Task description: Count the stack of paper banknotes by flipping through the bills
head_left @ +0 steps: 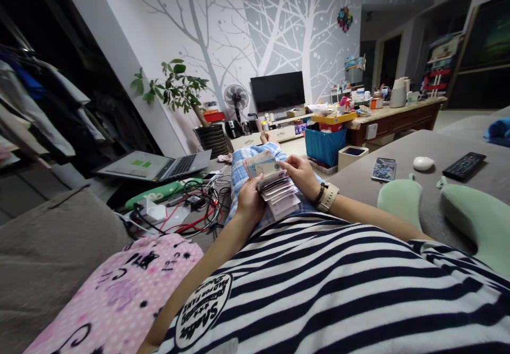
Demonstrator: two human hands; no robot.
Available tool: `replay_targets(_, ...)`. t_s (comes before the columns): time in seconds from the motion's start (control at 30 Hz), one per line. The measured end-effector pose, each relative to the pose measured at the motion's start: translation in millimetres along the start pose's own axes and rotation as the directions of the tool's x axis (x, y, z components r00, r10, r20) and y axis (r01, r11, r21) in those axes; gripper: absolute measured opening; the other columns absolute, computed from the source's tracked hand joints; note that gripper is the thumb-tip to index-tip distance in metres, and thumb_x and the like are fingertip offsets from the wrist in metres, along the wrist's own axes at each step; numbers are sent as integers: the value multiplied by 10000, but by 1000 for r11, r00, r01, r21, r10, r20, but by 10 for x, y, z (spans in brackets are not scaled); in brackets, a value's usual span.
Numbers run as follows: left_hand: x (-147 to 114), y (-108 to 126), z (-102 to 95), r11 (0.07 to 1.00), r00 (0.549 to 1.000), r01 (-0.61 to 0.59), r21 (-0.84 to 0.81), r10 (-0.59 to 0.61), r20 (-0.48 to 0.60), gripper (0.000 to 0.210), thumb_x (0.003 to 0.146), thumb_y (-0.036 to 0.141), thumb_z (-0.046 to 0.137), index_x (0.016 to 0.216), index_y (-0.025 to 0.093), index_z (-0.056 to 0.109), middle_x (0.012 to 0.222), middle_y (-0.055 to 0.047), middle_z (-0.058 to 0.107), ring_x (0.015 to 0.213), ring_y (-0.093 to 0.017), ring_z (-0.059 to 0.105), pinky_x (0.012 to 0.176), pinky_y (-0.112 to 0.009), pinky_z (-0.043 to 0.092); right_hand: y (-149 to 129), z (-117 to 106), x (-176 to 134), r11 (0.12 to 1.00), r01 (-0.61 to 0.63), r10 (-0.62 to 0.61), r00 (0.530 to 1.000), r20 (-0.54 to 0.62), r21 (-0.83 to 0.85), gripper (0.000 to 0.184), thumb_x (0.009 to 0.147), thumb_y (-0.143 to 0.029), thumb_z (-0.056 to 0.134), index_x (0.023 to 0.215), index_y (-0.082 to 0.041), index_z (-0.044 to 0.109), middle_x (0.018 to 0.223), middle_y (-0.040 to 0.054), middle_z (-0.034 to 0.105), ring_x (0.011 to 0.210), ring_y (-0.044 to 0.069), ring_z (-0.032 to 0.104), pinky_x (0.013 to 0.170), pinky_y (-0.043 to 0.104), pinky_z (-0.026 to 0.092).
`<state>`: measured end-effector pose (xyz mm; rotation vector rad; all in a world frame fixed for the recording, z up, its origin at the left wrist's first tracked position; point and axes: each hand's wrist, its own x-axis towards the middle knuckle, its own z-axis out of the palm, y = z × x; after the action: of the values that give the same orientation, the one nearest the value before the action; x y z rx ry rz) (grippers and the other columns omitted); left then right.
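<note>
The left hand (pixel 251 200) is closed around the left side of a loose bundle of thin, pastel printed paper slips that look like banknotes (pixel 282 201), its thumb laid across the face. The right hand (pixel 298 172) is narrowed to a pinch at the bundle's upper right edge; whether it grips one slip or several, I cannot tell. The bundle is held above the lap, over soft blue-and-white checked cloth (pixel 242 164).

The leafing looks partway through: bluish, pinkish and cream slips stand up at the top, while paler mauve-white ones splay below in a stepped fan. Nothing is squared up or set down yet; which part has been gone through is unclear, and both parts are in the grasp.

A square watch with a beige strap (pixel 329 197) sits on the right wrist, above a navy-and-white striped knit shirt (pixel 319 269). Leftward lie tangled red, black and white cables (pixel 199 210) and an open grey laptop (pixel 137 165). Rightward, on the matt grey upholstery (pixel 406 147), rest a glossy flat phone (pixel 383 169), a smooth white rounded case (pixel 423 163) and a slim black remote (pixel 464 166).
</note>
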<state>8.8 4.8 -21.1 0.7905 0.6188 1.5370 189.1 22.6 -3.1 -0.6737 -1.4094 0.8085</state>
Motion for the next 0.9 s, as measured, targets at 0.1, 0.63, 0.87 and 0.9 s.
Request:
replay_targets(0.1,-40,34,6,1000,1000,-10,27,10,-4,317,861,138,930,1168,216,940,1157,-137,997,1362,-444,948,1278,-553,734,11,-2,19,999,-30,30,999,31,-14,754,829,-901,1032,722,-286,610,691,-23,586,756,199,527,735,358,464)
replay_targets(0.63,81,29,-19,1000,997,-1,-18,0,-71,269,1034,326,867,1254,203,960,1229,-148,999,1396,-439,949,1207,-525,783,-57,7,-7,998,50,-53,993,107,29,800,873,-965,934,690,-298,530,702,-37,460,778,198,431,767,366,429)
replay_targets(0.87,122,8,-65,999,998,-19,34,21,-58,221,1025,322,827,1197,233,935,1210,-130,1001,1404,-440,936,1206,-526,765,-89,19,-39,997,47,-53,993,108,57,763,909,-933,939,722,-297,564,727,-19,496,794,213,435,783,382,460)
replay_targets(0.9,126,3,-74,999,998,-17,35,19,-58,207,1023,316,823,1179,233,931,1194,-127,999,1392,-431,938,1205,-516,761,-93,21,-41,997,48,-55,992,112,67,773,895,-949,945,725,-296,567,730,-20,498,793,211,434,785,383,462)
